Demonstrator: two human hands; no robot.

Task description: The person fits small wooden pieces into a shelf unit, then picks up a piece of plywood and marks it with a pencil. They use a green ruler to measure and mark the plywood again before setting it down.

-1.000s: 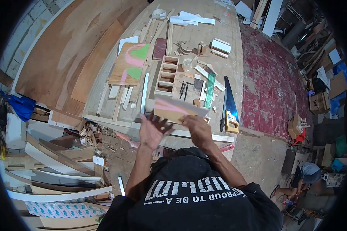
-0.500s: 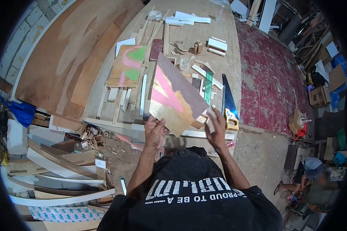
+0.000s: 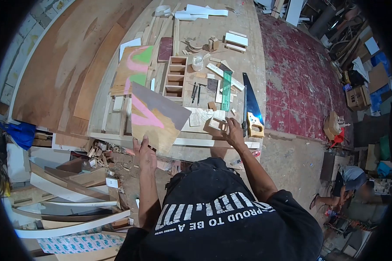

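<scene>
My left hand (image 3: 145, 152) grips the lower edge of a thin wood panel (image 3: 154, 115) painted pink and grey-purple. The panel is tilted over the left front of the workbench (image 3: 231, 26). Near the bench's front edge, my right hand (image 3: 234, 131) has its fingers closed on a small wooden block (image 3: 217, 123). Beyond the panel stands a small wooden box with compartments (image 3: 176, 77). Pencils (image 3: 196, 93), a green ruler (image 3: 226, 91) and a handsaw (image 3: 251, 104) lie to its right. A second painted panel (image 3: 133, 67) rests at the left.
A white and wooden block piece (image 3: 236, 40), a clear cup (image 3: 197, 63) and white strips (image 3: 200, 12) lie farther back. Large plywood sheets (image 3: 69, 56) lean at the left. Curved boards (image 3: 69, 203) are stacked below them. Another person (image 3: 350, 185) crouches at the lower right.
My left hand has moved left with the panel, uncovering the compartment box and pencils. My right hand has moved slightly left and down with the small block.
</scene>
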